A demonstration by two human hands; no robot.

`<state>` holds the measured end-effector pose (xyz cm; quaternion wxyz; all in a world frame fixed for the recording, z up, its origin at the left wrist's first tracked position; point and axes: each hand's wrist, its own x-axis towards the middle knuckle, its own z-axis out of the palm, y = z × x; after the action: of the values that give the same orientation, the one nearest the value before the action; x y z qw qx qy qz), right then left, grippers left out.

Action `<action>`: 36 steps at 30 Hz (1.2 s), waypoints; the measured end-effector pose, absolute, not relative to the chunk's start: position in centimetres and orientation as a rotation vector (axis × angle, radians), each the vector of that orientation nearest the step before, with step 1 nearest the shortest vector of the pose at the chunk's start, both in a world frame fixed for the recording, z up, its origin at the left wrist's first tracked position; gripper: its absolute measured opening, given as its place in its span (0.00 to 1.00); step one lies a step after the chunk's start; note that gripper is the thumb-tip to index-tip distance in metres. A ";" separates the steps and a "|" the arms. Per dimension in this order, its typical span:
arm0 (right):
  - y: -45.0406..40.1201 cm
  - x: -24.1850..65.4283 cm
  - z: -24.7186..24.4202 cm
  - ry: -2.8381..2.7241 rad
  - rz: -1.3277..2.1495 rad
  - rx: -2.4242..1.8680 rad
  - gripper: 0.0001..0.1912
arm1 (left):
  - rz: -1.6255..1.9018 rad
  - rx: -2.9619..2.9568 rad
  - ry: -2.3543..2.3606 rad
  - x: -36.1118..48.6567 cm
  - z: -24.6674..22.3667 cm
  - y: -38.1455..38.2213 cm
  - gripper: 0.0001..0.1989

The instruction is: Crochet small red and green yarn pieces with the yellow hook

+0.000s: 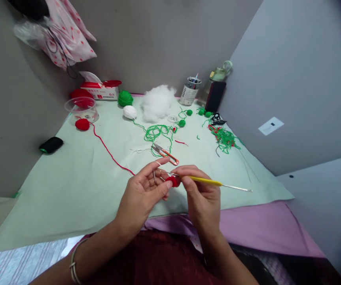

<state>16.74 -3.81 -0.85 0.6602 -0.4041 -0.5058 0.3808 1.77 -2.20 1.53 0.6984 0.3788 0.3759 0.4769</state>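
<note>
Left hand (146, 188) pinching the red piece (173, 181) tight between thumb and fingertips, index finger raised; right hand (203, 194) snug round the yellow-handled hook (206, 180), one end at the piece. Forearms (99, 241) converge; just beyond the grip, snips (165, 153); farther left, a red yarn ball (82, 124).

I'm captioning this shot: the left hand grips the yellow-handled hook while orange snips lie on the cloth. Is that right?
Wrong hand: the head view shows the right hand gripping the hook. The snips do lie on the cloth.
</note>
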 end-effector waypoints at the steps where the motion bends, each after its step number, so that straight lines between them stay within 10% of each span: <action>1: -3.9 16.5 -0.8 -1.179 0.811 -0.929 0.07 | 1.081 0.835 0.842 1.9 1.6 -2.2 0.26; 8: -4.3 15.9 -1.1 -1.320 0.474 -0.974 0.15 | 1.032 0.789 0.805 1.8 1.3 -2.2 0.24; 21: -3.0 16.6 -1.4 -1.003 0.976 -0.878 0.02 | 0.952 0.621 0.692 1.5 2.0 -2.0 0.15; 36: -3.2 17.3 -0.1 -0.992 1.101 -0.801 0.13 | 0.967 0.928 0.907 0.8 1.4 -2.4 0.16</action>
<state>17.33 -3.25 -0.11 0.6658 -0.3547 -0.4396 0.4875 0.81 -2.37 1.41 0.6902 0.4150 0.4055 0.4324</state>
